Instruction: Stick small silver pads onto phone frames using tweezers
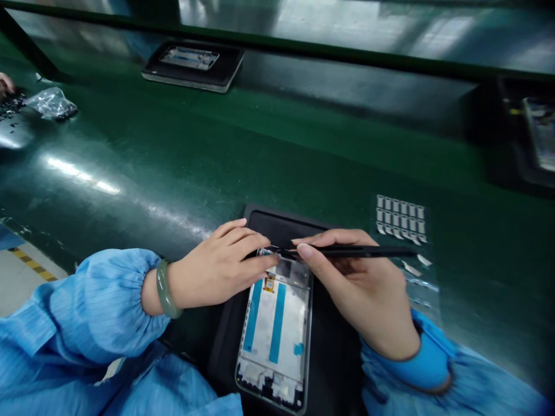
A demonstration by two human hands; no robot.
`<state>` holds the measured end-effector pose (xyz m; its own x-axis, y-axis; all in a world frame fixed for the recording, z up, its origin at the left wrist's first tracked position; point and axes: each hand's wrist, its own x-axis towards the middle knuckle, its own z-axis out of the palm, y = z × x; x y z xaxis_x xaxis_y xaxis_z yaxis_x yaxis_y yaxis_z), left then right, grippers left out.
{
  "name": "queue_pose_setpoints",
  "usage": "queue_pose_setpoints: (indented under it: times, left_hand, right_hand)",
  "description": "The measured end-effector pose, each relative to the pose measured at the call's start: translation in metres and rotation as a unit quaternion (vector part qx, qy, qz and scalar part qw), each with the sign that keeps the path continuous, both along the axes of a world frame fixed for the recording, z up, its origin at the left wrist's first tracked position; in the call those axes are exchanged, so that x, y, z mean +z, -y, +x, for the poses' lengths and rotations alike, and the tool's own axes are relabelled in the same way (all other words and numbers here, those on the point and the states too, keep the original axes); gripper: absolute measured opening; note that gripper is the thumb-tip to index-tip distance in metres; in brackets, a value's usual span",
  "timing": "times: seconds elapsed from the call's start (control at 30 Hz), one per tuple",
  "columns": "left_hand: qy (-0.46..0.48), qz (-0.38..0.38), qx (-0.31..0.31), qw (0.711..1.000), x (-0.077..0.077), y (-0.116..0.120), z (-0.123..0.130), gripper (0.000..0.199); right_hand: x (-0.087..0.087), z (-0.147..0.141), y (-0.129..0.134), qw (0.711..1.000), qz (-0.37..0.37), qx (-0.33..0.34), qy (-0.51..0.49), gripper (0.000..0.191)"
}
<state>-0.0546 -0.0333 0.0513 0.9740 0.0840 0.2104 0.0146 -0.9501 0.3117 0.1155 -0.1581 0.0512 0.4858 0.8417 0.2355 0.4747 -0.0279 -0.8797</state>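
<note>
Blue sleeves [87, 312] frame a phone frame [277, 329] in its tray [329, 358], left hand [217, 268] pinning its twelve-o'clock edge steady while the right hand [364, 289] pinches tweezers [359, 251] there.

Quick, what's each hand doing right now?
Left hand: fingers pressing on the top of the phone frame, holding nothing.
Right hand: shut on black tweezers.

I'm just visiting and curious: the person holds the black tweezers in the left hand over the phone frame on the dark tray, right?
Not quite. The head view shows the black tweezers in the right hand, not the left. The left hand rests its fingertips on the top of the phone frame, which does lie on the dark tray.
</note>
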Motion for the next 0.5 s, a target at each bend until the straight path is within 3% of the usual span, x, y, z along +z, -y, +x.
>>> queue_pose_setpoints:
  times: [0.5]
  left_hand:
    - [0.001, 0.003, 0.001, 1.0, -0.0007, -0.0005, -0.0008, 0.028]
  right_hand:
    - [-0.0007, -0.0007, -0.001, 1.0, 0.0, -0.001, -0.017, 0.008]
